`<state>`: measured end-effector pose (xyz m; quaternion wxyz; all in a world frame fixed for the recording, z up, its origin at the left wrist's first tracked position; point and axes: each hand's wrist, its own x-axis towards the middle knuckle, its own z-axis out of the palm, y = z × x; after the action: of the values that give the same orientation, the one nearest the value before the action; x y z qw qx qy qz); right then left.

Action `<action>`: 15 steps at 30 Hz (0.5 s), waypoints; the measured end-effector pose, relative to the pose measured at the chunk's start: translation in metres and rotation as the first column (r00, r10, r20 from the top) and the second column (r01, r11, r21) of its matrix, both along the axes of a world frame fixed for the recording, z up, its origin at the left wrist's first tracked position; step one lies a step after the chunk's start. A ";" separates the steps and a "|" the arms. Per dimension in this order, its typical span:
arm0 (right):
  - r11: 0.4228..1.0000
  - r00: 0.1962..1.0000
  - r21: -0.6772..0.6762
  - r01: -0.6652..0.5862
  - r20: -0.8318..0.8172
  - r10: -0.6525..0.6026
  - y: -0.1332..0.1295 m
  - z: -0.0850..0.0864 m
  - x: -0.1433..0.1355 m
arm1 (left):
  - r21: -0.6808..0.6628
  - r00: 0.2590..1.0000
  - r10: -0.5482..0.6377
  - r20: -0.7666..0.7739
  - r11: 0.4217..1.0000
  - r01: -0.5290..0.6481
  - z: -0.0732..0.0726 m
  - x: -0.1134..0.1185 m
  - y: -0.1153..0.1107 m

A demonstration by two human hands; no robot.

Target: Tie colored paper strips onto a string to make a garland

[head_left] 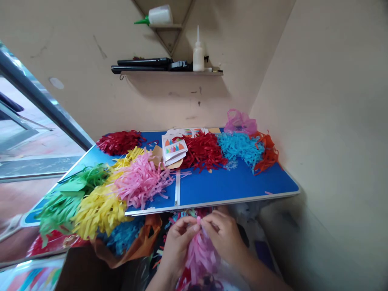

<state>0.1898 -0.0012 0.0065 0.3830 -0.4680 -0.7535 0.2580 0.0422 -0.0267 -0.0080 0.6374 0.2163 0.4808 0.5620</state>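
Observation:
In front of the blue table's (236, 182) near edge, both my hands pinch the top of a pink paper tassel (200, 252). My left hand (181, 238) grips it between thumb and fingers on the left side. From the right, my right hand (222, 232) closes on the same narrow top. The tassel's cut strips hang loosely below my fingers. On the table, the nearest matching material is a pile of pink fringed paper (142, 180).
Yellow fringe (103, 208) and green fringe (72, 198) overhang the table's left front edge. Red (203, 151), light blue (241, 149) and orange (266, 151) piles line the back, beside printed cards (174, 148). A wall shelf (172, 73) carries a glue bottle (198, 56).

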 end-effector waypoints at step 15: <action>0.964 0.963 -0.220 -0.151 -0.252 0.093 0.008 -0.017 0.021 | 0.250 0.623 0.046 -0.781 0.937 0.244 -0.011 -0.003 -0.011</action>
<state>0.2105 0.0073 -0.0100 0.3956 -0.4284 -0.6930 0.4240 0.0387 -0.0373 -0.0190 0.3521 0.5677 0.5931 0.4494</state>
